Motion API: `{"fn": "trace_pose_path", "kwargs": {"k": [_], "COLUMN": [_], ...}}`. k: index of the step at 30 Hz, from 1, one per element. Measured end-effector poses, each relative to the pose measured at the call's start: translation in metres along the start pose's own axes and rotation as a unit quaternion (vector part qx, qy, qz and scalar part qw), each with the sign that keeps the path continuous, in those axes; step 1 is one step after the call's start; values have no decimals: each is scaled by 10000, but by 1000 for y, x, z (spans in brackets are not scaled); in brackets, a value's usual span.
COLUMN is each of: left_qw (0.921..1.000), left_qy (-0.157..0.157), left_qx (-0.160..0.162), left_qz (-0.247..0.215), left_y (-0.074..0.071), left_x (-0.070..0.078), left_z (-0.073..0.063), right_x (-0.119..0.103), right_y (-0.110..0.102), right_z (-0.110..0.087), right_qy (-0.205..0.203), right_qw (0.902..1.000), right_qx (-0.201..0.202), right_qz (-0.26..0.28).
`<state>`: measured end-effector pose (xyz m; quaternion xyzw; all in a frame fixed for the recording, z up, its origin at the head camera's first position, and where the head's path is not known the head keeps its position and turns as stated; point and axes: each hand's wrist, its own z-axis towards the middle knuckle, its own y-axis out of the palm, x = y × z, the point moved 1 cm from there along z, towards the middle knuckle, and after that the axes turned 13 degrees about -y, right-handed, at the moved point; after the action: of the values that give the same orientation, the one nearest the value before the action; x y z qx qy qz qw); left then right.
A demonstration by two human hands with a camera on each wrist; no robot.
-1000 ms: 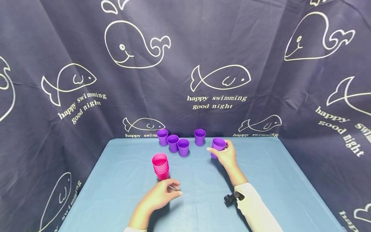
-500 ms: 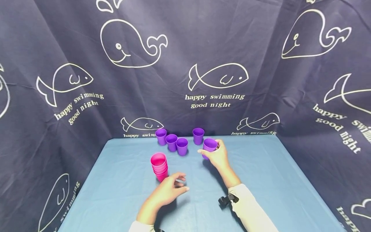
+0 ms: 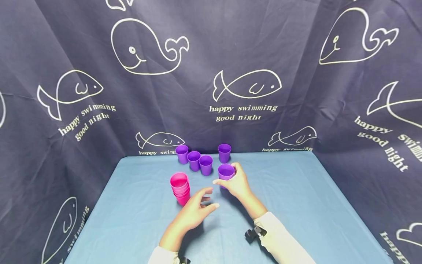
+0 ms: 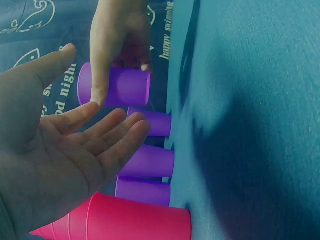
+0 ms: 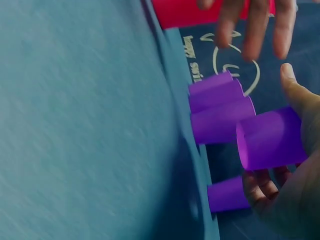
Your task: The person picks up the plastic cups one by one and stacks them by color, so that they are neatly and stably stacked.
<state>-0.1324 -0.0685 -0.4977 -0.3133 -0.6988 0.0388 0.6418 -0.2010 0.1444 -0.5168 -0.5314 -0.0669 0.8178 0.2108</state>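
Note:
My right hand (image 3: 238, 184) grips a purple cup (image 3: 226, 171) by its side, thumb on the near face and fingers behind. In the right wrist view the held purple cup (image 5: 272, 139) is raised off the blue cloth, its base turned toward the table. My left hand (image 3: 192, 211) holds nothing; its fingers are spread and bent a little, thumb apart, just short of that cup. Close by on its left stands a stack of nested pink cups (image 3: 180, 187). The left wrist view shows the open palm (image 4: 60, 155) facing the held cup.
Three purple cups (image 3: 193, 161) stand close together at the back of the blue table (image 3: 280, 190). Another purple cup (image 3: 224, 153) stands alone to their right. A dark curtain (image 3: 184, 99) with white whales and fish rises behind.
My right hand has carried the purple cup leftward and toward me. The left hand has moved up and right, away from the pink stack and closer to the cup.

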Motion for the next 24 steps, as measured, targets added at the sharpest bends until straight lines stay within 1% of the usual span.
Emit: {"fn": "trace_pose_path", "kwargs": {"k": [3,6,8,11,14,16,18,24], "left_qw": [10000,9997,9990,9960,9911,9885,9875,9880], "left_qy": [-29,-134,-230,-375,-434,-444,-446,-488], "left_qx": [71,208,394,780,1179,1353,1409,1394], "left_qz": [22,14,-40,-239,-438,-509,-540,-442], "left_y": [1,4,5,7,7,8,8,12], "left_x": [2,3,3,3,4,4,4,0], "left_z": [1,1,0,-1,0,1,3,7], "right_x": [-3,-6,-7,-8,-9,-11,-12,-15], "right_y": [4,7,8,11,13,14,16,23], "right_z": [-4,-8,-10,-13,-17,-19,-21,-29], "right_qy": [-81,-103,-117,-123,-180,-282,-407,-646], "right_qw": [9999,9997,9996,9994,9989,9984,9975,9933], "right_qx": [-133,-200,-240,-313,-394,-455,-550,-948], "right_qz": [37,18,-14,-113,-171,-170,-172,-108]}}
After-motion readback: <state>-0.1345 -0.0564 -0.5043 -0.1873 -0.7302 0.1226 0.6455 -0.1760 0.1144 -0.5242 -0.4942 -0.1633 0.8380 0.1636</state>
